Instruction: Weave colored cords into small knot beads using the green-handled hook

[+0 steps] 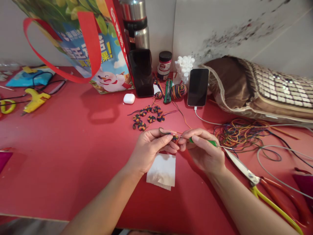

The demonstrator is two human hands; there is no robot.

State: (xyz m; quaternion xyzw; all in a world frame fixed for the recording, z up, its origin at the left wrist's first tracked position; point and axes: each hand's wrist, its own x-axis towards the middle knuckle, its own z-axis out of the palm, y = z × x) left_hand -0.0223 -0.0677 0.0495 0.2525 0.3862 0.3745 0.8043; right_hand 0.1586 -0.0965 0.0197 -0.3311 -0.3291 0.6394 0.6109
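Observation:
Between the thumb and fingers of my left hand [154,143] is a small multicoloured crochet piece [175,138], mostly covered by the fingers. My right hand [204,148] grips a crochet hook [211,142] by its green handle, and the thin metal tip points left to the piece. The two hands nearly touch at the fingertips. Behind them lie several small round crochet pieces [151,119] in the same dark, orange and red yarn. A strand of orange yarn [183,118] runs from the hands back towards a multicoloured yarn ball [178,91].
White paper [161,169] lies below my hands. Scissors [251,176] and tangled yarn [239,135] are at the right, near a sequined cushion [286,85]. Two phones [141,73], a white earbud case [129,98] and a large bag [107,62] stand behind. A yellow glue gun [35,99] lies left.

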